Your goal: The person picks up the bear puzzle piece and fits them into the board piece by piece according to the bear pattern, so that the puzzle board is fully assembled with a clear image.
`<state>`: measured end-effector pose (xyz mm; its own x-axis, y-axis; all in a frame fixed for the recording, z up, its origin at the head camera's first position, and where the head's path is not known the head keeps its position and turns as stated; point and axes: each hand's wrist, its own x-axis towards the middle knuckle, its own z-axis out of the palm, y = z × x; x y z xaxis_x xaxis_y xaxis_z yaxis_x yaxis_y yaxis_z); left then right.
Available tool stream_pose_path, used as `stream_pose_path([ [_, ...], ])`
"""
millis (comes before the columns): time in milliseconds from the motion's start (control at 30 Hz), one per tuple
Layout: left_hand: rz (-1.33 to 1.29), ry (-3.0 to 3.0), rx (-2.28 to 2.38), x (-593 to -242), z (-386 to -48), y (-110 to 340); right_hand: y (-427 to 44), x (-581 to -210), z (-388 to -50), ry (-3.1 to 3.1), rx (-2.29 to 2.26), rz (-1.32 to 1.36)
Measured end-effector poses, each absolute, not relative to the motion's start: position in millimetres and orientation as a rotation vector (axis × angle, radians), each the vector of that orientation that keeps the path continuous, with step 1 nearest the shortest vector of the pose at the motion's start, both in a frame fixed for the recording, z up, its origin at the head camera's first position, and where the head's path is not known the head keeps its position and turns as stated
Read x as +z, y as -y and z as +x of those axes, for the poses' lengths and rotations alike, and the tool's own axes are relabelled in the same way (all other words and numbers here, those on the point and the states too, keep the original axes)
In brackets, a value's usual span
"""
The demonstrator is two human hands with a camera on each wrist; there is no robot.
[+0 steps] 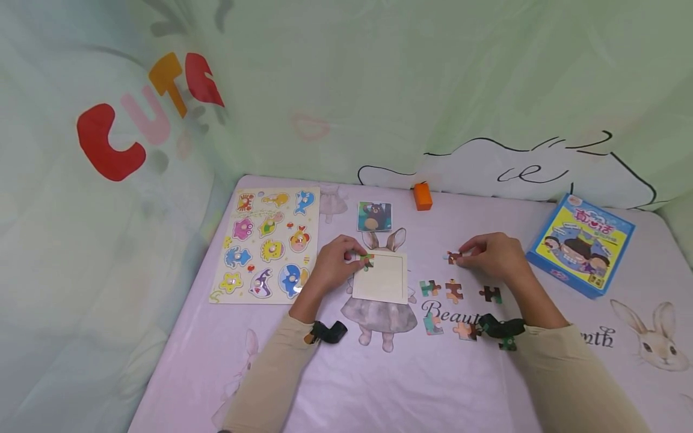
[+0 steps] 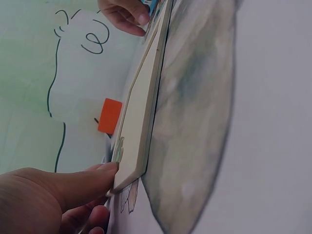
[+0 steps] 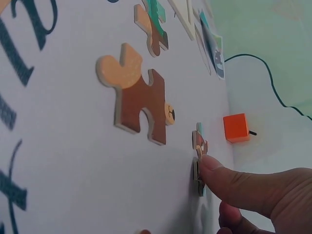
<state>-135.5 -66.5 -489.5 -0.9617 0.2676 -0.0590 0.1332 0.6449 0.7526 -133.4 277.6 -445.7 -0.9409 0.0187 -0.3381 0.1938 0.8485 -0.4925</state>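
A shallow wooden puzzle tray [image 1: 379, 285] lies on the cloth in front of me. One green-and-brown jigsaw piece [image 1: 368, 261] sits in its upper left corner. My left hand [image 1: 337, 263] grips the tray at that corner; in the left wrist view the thumb [image 2: 92, 185] lies along its edge. Right of the tray, my right hand [image 1: 494, 255] pinches a brown jigsaw piece [image 1: 452, 257] between thumb and fingers, close to the table. Below it lie several loose pieces, among them a brown-and-orange piece [image 3: 141, 102] and a dark piece [image 1: 490, 294]. The right wrist strap partly covers some.
A bear picture card [image 1: 375, 216] lies behind the tray, with an orange block [image 1: 423, 196] to its right. At left is a sea-animal peg board [image 1: 254, 240]. A blue-and-yellow box [image 1: 582, 245] stands at right. Hanging fabric [image 1: 379, 90] borders the table.
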Motion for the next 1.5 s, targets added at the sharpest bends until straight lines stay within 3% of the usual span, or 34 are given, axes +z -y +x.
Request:
stream_pose_path([
  [1500, 0.336, -2.704, 1.217, -488.9, -135.6, 66.4, -279.0, -440.5, -131.0, -2.687, -0.805, 0.167],
])
